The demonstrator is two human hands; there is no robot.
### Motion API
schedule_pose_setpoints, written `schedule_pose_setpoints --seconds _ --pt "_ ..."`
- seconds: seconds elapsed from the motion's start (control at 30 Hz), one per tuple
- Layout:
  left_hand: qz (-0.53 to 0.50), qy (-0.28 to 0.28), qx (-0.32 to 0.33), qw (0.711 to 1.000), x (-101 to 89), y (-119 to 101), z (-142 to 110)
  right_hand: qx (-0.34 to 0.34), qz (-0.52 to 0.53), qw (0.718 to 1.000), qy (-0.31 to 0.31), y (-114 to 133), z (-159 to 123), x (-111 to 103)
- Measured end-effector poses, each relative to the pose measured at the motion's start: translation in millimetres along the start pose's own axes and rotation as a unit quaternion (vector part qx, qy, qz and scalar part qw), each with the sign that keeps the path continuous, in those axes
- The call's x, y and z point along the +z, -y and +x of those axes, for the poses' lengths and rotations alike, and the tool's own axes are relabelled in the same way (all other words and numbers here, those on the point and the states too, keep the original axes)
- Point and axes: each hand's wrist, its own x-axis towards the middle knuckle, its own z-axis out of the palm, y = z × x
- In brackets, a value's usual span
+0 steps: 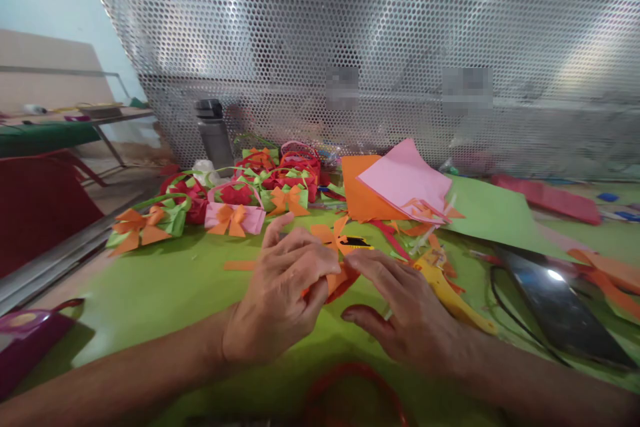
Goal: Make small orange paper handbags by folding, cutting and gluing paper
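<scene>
My left hand [287,290] is closed, its thumb and forefinger pinching a folded orange paper piece [343,282] over the green tabletop. Part of that paper is hidden behind the fingers. My right hand [407,303] is at its right side, fingers stretched out and thumb apart; whether the fingertips touch the paper I cannot tell. Just beyond my fingers are orange bow-like paper loops [327,235] and a small yellow-and-black cutter [356,242]. An orange strip [240,265] pokes out left of my left hand. Beside my right wrist lies a yellow curved-handled tool [463,307].
Several small paper bags with orange bows [233,219] stand at the back left, before a grey bottle [214,133]. Pink [407,180], orange and green sheets [493,213] lie back right. A dark phone [560,307] with a cable rests right. A perforated metal panel [300,33] rises behind.
</scene>
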Motion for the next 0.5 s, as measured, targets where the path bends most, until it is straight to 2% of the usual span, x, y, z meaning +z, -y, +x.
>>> schedule_pose_setpoints --seconds 0.23,0.5 --pt "0.004 0.01 0.026 1.0 1.7 -1.3 -1.4 -0.012 0.007 1.0 0.015 2.9 3.7 -3.6" --pt "-0.009 0.046 0.019 0.999 4.3 -2.8 -4.9 -0.014 0.068 0.997 0.025 2.7 6.6 -5.4"
